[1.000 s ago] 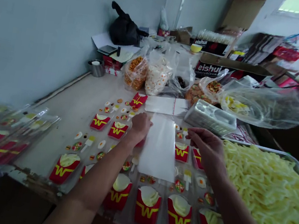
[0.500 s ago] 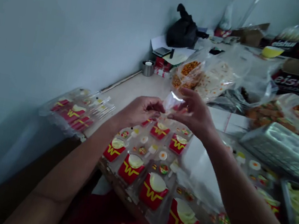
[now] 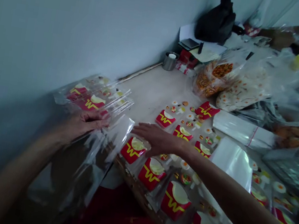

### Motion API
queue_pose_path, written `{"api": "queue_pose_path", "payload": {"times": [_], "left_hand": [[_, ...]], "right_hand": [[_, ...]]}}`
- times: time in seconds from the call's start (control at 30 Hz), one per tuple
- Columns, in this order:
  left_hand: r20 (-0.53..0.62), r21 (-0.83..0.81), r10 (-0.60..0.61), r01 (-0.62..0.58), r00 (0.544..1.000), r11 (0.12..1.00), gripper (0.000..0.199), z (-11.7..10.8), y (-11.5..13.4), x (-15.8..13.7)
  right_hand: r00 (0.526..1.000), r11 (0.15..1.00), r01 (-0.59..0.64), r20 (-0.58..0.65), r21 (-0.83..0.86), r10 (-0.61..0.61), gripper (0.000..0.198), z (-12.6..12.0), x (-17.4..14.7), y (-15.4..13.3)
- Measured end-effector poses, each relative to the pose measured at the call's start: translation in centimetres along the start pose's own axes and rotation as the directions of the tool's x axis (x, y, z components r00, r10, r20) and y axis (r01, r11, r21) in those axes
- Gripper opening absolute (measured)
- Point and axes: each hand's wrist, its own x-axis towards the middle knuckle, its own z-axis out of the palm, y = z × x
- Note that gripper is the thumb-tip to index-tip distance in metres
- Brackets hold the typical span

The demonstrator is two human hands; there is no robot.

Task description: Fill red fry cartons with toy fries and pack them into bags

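My left hand is at the table's left edge, thumb pressed to its fingers on a clear plastic bag that hangs below it. Just beyond the hand lies a pile of filled clear bags with red pieces inside. My right hand reaches left, palm down, fingers stretched and apparently holding nothing. Under and around it are rows of red fry-box-shaped pieces with a yellow W and pale inserts. Small egg, pizza and ice-lolly shapes lie beside them.
A stack of clear bags and a white packet lie to the right. Behind are a bag of orange bits, a bag of egg shapes and a metal cup. A plastic basket stands far right; a wall bounds the left.
My hands were close together over the far end of the rows. The left has moved left and down to the bags at the edge; the right has moved nearer, stretching out. The view has shifted.
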Motion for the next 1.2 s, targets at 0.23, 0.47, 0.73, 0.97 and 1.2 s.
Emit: {"api": "queue_pose_path", "payload": {"times": [0.23,0.47,0.73,0.97,1.2], "left_hand": [[0.016,-0.184,-0.039,0.041,0.999,0.982,0.033,1.1,-2.2,-0.4],[0.062,-0.192,0.012,0.001,0.998,0.981,0.027,1.7,0.1,-0.7],[0.036,-0.041,0.050,-0.049,0.998,0.998,0.033,6.5,2.2,1.0],[0.302,0.132,0.107,-0.152,0.947,0.979,0.032,11.9,6.1,1.1],[0.257,0.073,0.144,-0.168,0.956,0.983,0.030,14.3,7.6,1.4]], "right_hand": [[0.979,0.941,0.138,0.188,-0.309,-0.082,0.099,1.3,3.4,-0.5],[0.987,0.892,0.164,0.067,-0.422,-0.149,0.083,-0.4,2.5,-2.4],[0.967,0.927,-0.220,-0.190,-0.304,0.167,0.098,-5.3,-8.6,-3.5],[0.769,0.765,-0.571,-0.522,-0.298,0.370,0.094,-6.7,-14.4,-3.3],[0.674,0.720,-0.656,-0.606,-0.227,0.423,0.092,-5.6,-17.6,-1.9]]}}
